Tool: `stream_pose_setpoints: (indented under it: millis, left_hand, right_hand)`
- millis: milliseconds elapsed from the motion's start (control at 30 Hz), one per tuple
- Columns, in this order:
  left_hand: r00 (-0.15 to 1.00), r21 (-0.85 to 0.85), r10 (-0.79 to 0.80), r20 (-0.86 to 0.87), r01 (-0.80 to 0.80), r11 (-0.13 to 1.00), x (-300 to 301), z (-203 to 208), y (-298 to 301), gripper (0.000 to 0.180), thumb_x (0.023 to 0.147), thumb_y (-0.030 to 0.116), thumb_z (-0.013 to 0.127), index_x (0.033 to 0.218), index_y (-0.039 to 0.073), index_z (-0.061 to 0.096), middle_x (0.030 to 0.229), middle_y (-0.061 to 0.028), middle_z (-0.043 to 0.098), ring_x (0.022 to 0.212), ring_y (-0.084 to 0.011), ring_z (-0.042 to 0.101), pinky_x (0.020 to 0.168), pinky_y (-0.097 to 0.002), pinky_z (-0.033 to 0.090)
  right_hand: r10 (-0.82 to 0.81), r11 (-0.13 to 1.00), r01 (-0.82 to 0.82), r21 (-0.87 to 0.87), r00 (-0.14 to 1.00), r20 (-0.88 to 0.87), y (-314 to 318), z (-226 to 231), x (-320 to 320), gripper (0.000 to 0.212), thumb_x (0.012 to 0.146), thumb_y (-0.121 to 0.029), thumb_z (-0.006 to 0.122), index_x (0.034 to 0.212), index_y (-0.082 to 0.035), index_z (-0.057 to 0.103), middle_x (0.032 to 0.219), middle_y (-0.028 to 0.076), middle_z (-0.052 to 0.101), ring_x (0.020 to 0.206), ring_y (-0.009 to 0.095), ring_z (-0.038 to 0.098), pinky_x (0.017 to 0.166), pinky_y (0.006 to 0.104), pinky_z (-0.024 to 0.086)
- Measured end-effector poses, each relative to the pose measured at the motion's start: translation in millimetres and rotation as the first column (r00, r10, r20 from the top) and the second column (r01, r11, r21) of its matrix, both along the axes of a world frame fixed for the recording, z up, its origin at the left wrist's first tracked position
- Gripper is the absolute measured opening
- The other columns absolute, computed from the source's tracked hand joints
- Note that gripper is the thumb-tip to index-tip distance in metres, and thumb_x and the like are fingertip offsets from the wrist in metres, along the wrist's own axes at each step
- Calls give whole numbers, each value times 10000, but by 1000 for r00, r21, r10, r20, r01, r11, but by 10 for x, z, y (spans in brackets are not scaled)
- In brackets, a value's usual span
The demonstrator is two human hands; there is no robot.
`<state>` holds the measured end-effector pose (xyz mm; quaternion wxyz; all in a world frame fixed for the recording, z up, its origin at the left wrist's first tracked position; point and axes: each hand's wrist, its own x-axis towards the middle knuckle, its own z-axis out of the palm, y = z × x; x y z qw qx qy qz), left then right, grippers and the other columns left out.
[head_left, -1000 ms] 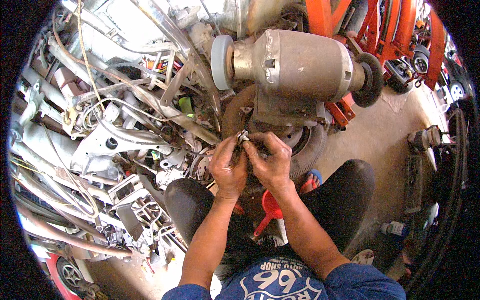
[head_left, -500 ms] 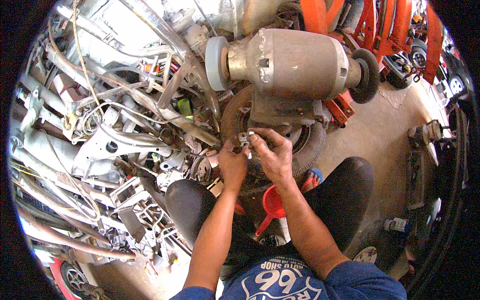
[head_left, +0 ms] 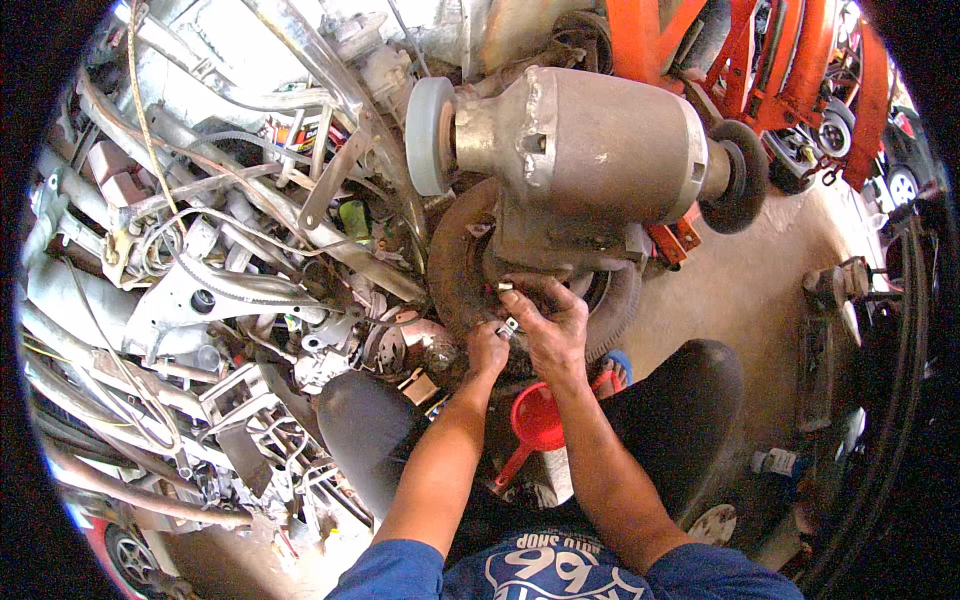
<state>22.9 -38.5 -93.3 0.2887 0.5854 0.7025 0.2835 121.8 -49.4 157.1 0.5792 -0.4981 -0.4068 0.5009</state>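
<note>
As the left hand (head_left: 487, 349) holds one part (head_left: 510, 326), the right (head_left: 553, 330) pinches one piece (head_left: 505, 287).

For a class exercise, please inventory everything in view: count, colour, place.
Grinder: one, brown, upper centre
Grinding wheel: one, grey, grinder's left end
Dark wheel: one, black, grinder's right end
Base: one, brown, beneath grinder
Scrap metal: many, silvery, left
Frames: several, orange, upper right
Dipper: one, red, lower centre
Bottle: one, white and blue, lower right
Metal part: one, silver, centre
Pale piece: one, whitish, centre
Legs: two, black, lower centre
Left grip: one, bare, centre, holding metal part
Right grip: one, bare, centre, holding pale piece
</note>
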Motion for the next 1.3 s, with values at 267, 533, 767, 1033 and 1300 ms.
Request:
stream_pose_setpoints:
  millis: [267, 533, 767, 1033, 1300]
  left_hand:
    - [995, 38, -72, -64, 75, 996, -109, -25, 94, 234, 847, 154, 678, 1050, 59, 745, 989, -226, 715, 953, -416, 672, 880, -494, 531]
    - [644, 44, 132, 754, -249, 968, -223, 1469, 353, 251, 926, 134, 718, 1113, -33, 721, 984, -92, 746, 847, -200, 697, 801, -332, 558]
    - [447, -26, 68, 892, -100, 995, -569, 2751, 302, 262, 924, 149, 750, 1128, -15, 738, 1019, -67, 739, 893, -139, 678, 832, -283, 553]
    - [450, 12, 53, 891, -139, 990, -740, 2824, 529, 221, 923, 147, 752, 1079, -10, 750, 944, -33, 742, 826, -104, 654, 764, -260, 531]
    - [3, -115, 116, 993, -146, 983, -727, 2552, 768, 234, 924, 158, 757, 1121, 40, 711, 948, -22, 711, 816, -133, 661, 739, -271, 550]
  right_hand:
    - [12, 999, -13, 33, 999, 44, 17, -9, -67, 246, 906, -91, 757, 1122, 23, 727, 1028, 63, 742, 923, 144, 660, 875, 300, 525]
    - [-39, 999, 39, -7, 999, -15, 159, 55, -94, 278, 902, -140, 769, 1128, 19, 729, 1059, 79, 745, 950, 168, 664, 880, 316, 523]
    - [-42, 999, 41, 35, 999, 25, 476, 122, -278, 275, 920, -178, 749, 1102, 27, 738, 1046, 105, 757, 930, 181, 679, 857, 327, 537]
    - [-2, 985, -45, 165, 961, 275, 699, 195, -422, 249, 931, -183, 731, 1085, 13, 741, 1057, 113, 761, 921, 197, 696, 862, 341, 543]
    - [-53, 996, 45, 73, 993, 110, 913, 257, -692, 277, 909, -207, 760, 1059, 26, 740, 1008, 84, 750, 884, 174, 663, 834, 314, 526]
